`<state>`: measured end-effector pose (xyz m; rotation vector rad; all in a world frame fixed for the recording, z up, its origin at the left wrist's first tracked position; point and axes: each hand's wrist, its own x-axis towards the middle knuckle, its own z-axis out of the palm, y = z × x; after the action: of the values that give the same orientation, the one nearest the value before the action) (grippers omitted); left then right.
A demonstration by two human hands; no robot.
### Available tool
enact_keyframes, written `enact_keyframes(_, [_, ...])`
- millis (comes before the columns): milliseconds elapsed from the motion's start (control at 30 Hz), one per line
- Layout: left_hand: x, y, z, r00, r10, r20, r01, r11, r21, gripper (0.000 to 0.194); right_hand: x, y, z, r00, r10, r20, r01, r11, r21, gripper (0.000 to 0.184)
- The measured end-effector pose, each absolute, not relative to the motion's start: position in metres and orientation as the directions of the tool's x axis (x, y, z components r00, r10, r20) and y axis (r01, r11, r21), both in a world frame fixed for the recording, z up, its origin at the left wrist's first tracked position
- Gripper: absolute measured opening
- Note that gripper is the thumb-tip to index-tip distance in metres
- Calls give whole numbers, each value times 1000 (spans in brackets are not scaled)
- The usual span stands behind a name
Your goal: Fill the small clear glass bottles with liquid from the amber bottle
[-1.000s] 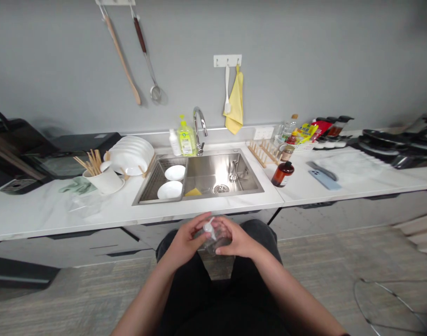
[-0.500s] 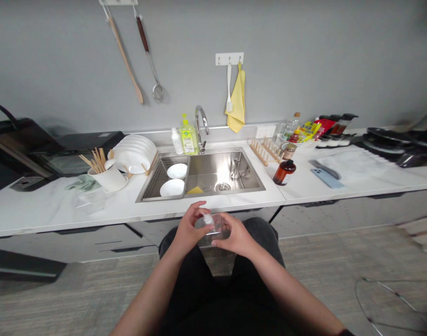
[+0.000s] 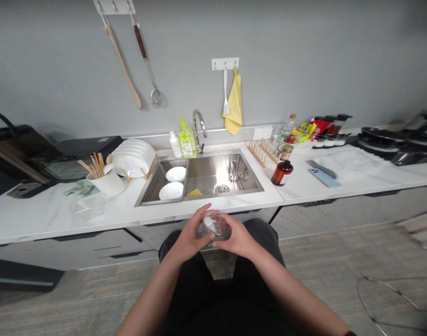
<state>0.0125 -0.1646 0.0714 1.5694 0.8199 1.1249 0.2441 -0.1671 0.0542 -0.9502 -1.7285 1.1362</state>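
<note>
In front of the stainless steel sink point(image 3: 213, 177), the person's left hand point(image 3: 191, 238) and right hand point(image 3: 238, 235) both grasp a clear plastic container point(image 3: 218, 231), fingers curled around it, its white nozzle point(image 3: 209, 224) tilted toward the left hand.

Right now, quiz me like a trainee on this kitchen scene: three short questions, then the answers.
1. True or false: the left hand and the right hand are both on the clear container with a white pump top.

2. Where do the two white dishes sit?
A) On the wire rack in the left part of the stainless steel sink
B) On the wooden plate rack
C) Inside the white mug

3. What hangs from the wall hooks beside the white utensil?

Key: 1. True. 2. A. 3. A yellow cloth.
</note>
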Motion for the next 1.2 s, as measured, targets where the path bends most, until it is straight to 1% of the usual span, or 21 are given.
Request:
enact_keyframes(67, [13,-166,68,314,918,241,-16,-249,968,81,247,-167,52,-375,897,234,144,306,-941,81])
enact_keyframes(133, [16,-165,63,194,950,247,32,-257,966,74,248,-166,48,-370,894,252,151,325,-934,83])
enact_keyframes(200, [22,-163,59,38,956,290,123,-293,948,66,247,-166,43,-319,906,277,189,347,-919,85])
enact_keyframes(300, [33,-162,57,-139,904,405,302,-351,886,47,243,-166,36,-260,915,309,291,379,-879,86])
enact_keyframes(333, [36,-162,59,-163,885,437,352,-362,863,44,242,-166,35,-259,912,318,315,391,-865,85])
enact_keyframes(367, [37,-162,60,-159,875,458,381,-373,846,45,241,-167,34,-265,907,327,329,404,-854,84])
enact_keyframes(400, [38,-163,61,-124,876,466,385,-390,836,50,241,-167,34,-271,901,338,336,417,-844,83])
enact_keyframes(433, [37,-164,62,-61,884,463,366,-412,834,59,241,-167,35,-271,897,349,341,429,-837,81])
enact_keyframes(500, [34,-165,62,106,894,435,261,-447,856,79,241,-167,37,-267,892,364,344,441,-829,79])
enact_keyframes(533, [32,-165,61,174,893,415,191,-444,875,84,242,-166,39,-264,893,364,345,440,-829,78])
enact_keyframes(567, [31,-165,59,213,895,392,131,-424,896,85,243,-165,39,-260,897,357,348,432,-832,80])
enact_keyframes(600, [30,-164,57,216,904,370,91,-395,914,83,243,-165,40,-255,904,344,352,418,-837,81])
enact_keyframes(667, [30,-163,53,123,934,336,69,-346,936,77,243,-163,40,-236,918,318,364,387,-847,86])
enact_keyframes(733, [32,-159,52,-28,945,327,75,-324,943,71,242,-163,38,-219,925,309,368,372,-852,87])
enact_keyframes(800, [31,-155,56,-166,932,322,45,-319,947,67,241,-161,34,-220,924,312,362,374,-854,86])
enact_keyframes(900, [17,-148,70,-299,900,318,-29,-342,939,61,246,-157,28,-211,925,317,352,374,-858,83])
enact_keyframes(1033, [-12,-138,88,-376,872,315,-116,-381,917,50,256,-148,21,-168,927,335,343,373,-862,80])
enact_keyframes(1200, [-21,-134,87,-413,880,235,-247,-357,901,51,251,-143,19,-178,920,349,346,391,-853,81])
